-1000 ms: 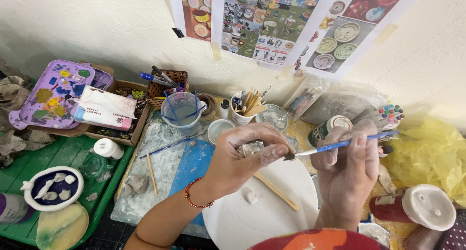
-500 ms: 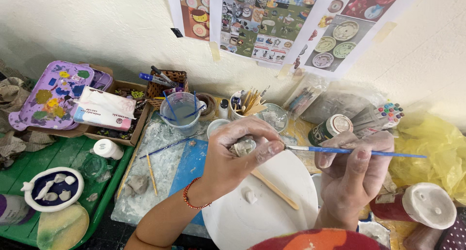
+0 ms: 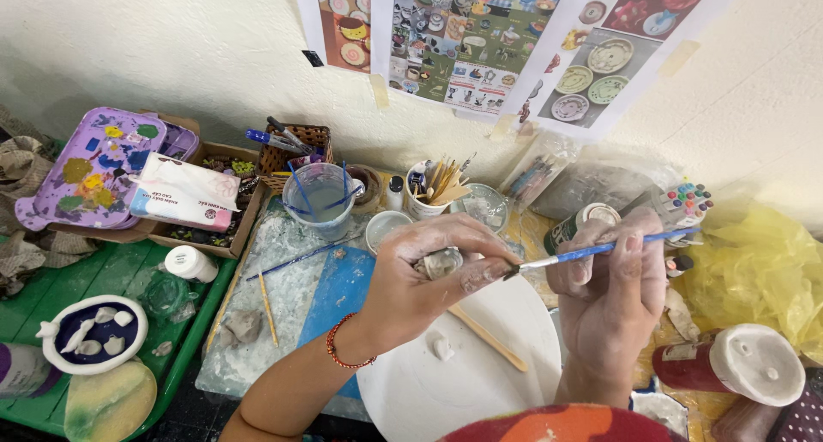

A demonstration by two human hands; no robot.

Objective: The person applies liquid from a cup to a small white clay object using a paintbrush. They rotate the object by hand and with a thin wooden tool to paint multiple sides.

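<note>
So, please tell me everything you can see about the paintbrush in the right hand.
The paintbrush is thin, with a blue handle, a silver metal collar and a small dark tip. It lies almost level, tilted slightly up to the right, its tip pointing left. The right hand pinches it near the middle between thumb and fingers. The tip meets the fingertips of the left hand, which holds a small grey clay piece above a white round board.

I'm looking at a rough cream wall (image 3: 154,56) with posters (image 3: 480,39) taped up, evenly lit, over a cluttered counter (image 3: 283,296).
</note>
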